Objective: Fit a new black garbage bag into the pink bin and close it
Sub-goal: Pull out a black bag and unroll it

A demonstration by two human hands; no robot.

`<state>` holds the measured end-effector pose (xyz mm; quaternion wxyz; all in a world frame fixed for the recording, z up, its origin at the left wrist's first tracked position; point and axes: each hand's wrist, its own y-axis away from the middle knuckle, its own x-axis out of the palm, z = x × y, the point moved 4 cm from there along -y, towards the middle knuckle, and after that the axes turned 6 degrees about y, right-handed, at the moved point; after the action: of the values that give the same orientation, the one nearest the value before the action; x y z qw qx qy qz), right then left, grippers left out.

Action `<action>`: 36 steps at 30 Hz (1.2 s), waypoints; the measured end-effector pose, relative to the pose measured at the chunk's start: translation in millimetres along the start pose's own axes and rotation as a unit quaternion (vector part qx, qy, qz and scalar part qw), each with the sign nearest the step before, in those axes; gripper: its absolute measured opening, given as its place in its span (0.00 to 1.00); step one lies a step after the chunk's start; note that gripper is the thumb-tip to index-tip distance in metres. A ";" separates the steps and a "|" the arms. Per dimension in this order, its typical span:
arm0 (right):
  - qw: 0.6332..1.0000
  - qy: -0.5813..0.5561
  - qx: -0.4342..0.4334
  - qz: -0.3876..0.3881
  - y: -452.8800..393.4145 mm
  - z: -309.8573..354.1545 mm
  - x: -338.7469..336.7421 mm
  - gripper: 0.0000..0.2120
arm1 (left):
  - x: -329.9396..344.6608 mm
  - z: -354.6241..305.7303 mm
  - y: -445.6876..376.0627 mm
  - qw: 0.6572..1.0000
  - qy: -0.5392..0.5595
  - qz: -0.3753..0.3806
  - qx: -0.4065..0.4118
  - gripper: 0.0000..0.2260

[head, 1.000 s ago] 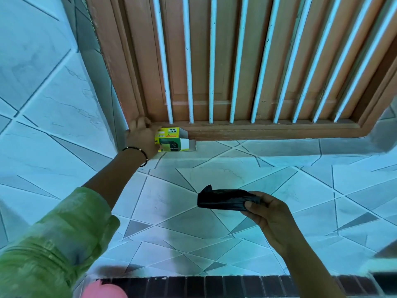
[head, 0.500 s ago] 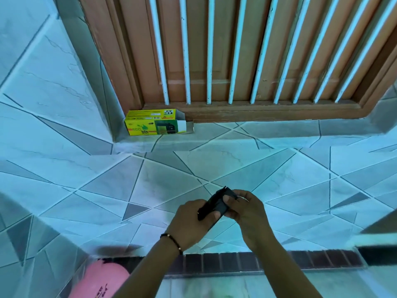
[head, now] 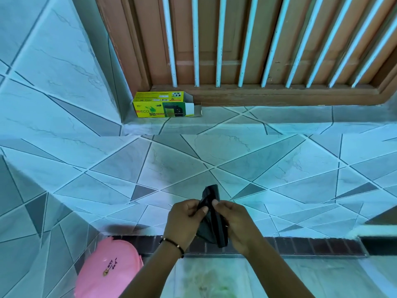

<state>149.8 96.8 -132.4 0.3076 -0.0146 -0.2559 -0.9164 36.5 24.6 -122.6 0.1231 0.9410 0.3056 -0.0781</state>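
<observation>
Unfolding step. The left hand (head: pixel 184 220) and right hand (head: pixel 236 222) both pinch the folded black garbage bag (head: pixel 211 218) at chest level, above and right of the pink bin (head: pixel 107 269). Thumbs should rub the layers apart to find the mouth before shaking it open.

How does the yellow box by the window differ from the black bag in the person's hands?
The yellow box is bright, printed and stiff; the black bag is plain, dark and limp. The box lies untouched on the tiled ledge, one end flap open; the bag is still folded, pinched between left hand and right hand.
</observation>
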 end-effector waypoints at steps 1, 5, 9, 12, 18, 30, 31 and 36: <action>1.000 -0.010 0.005 0.009 0.2 -2.8 1.0 0.11 | 0.0 -0.1 0.9 1.000 0.025 0.005 -0.008 0.07; 0.997 -0.058 0.027 0.034 4.5 -2.5 -5.3 0.12 | -8.0 -1.3 1.1 0.997 0.077 -0.015 -0.013 0.07; 0.995 -0.082 0.048 0.039 7.1 -1.1 -20.0 0.17 | -18.5 -1.2 -1.3 0.995 0.090 -0.021 -0.023 0.12; 0.993 -0.081 0.071 0.041 8.9 -6.9 -25.3 0.22 | -27.0 5.7 -4.6 0.994 0.097 -0.029 -0.043 0.14; 0.992 -0.072 0.098 0.017 8.8 -11.8 -37.8 0.22 | -52.9 19.8 -7.0 0.986 0.118 -0.093 -0.072 0.12; 0.999 -0.006 0.035 -0.004 9.5 7.2 -56.2 0.08 | -59.2 34.4 -5.5 0.983 0.136 -0.029 -0.118 0.23; 1.000 0.015 0.021 0.010 10.9 9.2 -52.0 0.08 | -55.7 30.9 -4.8 0.993 0.054 -0.024 -0.097 0.31; 0.982 0.161 -0.039 0.092 18.1 21.1 -27.6 0.13 | -26.7 -0.3 -2.4 0.964 -0.223 0.107 0.093 0.51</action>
<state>179.8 109.9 -110.9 0.4274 0.0978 -0.1643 -0.8836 13.6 11.7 -116.8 0.1080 0.9341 0.1596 -0.3005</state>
